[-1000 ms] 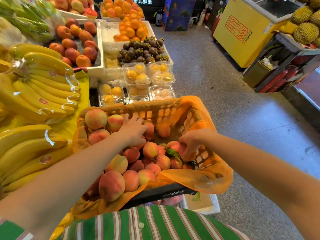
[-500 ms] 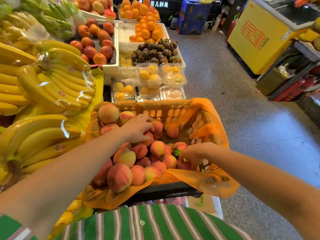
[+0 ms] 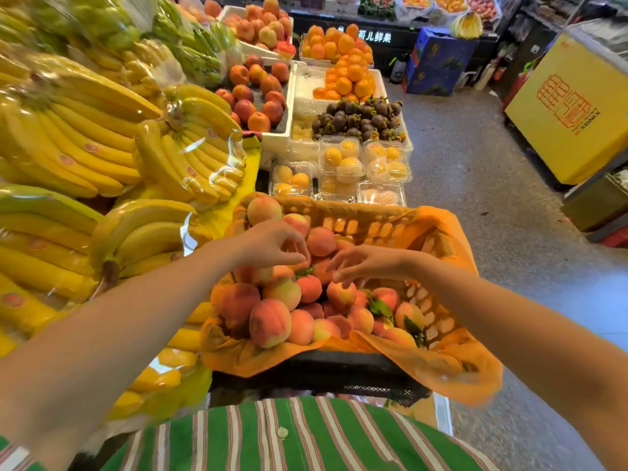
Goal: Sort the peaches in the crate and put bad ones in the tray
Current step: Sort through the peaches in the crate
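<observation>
Floor [image 3: 475, 171]: grey speckled, fills right half of frame. Yellow cabinet [image 3: 571, 110] w/ red print, upper right. Blue boxes [image 3: 438, 59] top centre-right, beside dark sign [image 3: 377, 36] w/ white chars. Wrapped bananas [image 3: 85, 137] stacked left. Oranges [image 3: 343, 62], mangosteens [image 3: 356, 117] in white bins, upper centre. Lighting bright, even.

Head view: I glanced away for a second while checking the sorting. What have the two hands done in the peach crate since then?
The right hand let go of a peach by the right wall of the orange-lined plastic crate and moved left to the middle, fingers spread. The left hand lifted slightly off the pink-yellow peaches; whether it pinches anything is unclear. Crate and pile stayed put.
</observation>
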Demonstrator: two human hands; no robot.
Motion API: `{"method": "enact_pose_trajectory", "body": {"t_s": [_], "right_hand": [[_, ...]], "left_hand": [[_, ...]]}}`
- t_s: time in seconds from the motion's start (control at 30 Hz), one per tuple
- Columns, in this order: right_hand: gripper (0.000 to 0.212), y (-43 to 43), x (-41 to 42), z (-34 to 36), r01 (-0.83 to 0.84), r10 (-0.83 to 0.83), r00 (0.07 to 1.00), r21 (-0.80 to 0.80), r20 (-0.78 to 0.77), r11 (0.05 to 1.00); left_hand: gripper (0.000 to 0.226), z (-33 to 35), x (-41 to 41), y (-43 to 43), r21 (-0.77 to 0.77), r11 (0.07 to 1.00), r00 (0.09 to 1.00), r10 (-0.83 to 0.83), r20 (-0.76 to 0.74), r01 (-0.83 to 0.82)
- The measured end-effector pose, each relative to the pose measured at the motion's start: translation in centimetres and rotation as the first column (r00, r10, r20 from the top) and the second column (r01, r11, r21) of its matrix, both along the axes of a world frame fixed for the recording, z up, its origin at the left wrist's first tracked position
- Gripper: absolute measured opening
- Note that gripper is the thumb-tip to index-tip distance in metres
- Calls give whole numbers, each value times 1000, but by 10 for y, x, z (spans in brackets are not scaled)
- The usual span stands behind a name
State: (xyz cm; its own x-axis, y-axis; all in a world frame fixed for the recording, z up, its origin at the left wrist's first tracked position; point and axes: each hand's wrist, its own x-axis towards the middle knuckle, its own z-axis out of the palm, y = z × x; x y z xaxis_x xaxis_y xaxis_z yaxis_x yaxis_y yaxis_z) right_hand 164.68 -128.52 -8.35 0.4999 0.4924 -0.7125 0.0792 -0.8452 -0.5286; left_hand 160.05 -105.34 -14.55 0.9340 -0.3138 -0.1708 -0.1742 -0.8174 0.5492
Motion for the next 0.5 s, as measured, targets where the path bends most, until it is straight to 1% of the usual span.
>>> {"method": "enact_pose_trajectory", "body": {"t_s": [0.03,0.07,0.1,0.13,0.17,0.2,0.23,0.27,0.3,0.33,0.4,0.5], "right_hand": [[42,15,-42,57,-9,7,997,22,83,1000],[40,18,-71,100,-38,35,987,11,159,999],[42,14,-81,113,-12,8,987,23,158,1000],[45,14,-68,88,35,-40,993,49,107,998],[51,11,-39,29,-25,26,990,-9,135,1000],[55,4,-6,-39,-59,83,966,-104,245,993],[59,-2,-3,-72,-57,85,967,-122,240,991],[63,-8,2,-95,-20,39,983,-108,177,994],[67,-9,9,-115,11,1,994,-102,113,995],[70,-10,9,-121,8,2,996,-105,90,994],[75,-8,8,-131,26,-19,994,-66,112,997],[78,-5,10,-147,47,-34,983,-69,178,997]], "left_hand": [[14,0,-7,4,3,1000,999,28,17,-28],[13,-2,-14,7,16,998,998,52,45,-53],[12,-5,-19,8,28,996,994,78,75,-81],[11,-6,-24,6,49,993,989,102,110,-108],[13,-9,-27,4,80,988,983,118,141,-130],[18,-12,-29,2,123,983,983,116,141,-134],[26,-15,-28,-1,167,979,990,96,108,-113],[33,-17,-28,-4,208,975,996,70,56,-80],[37,-20,-26,-6,230,972,999,54,8,-54],[37,-20,-25,-9,242,969,998,53,-31,-44],[34,-22,-21,-14,248,968,997,53,-52,-39],[33,-26,-10,-20,246,969,999,22,-49,-9]]}}
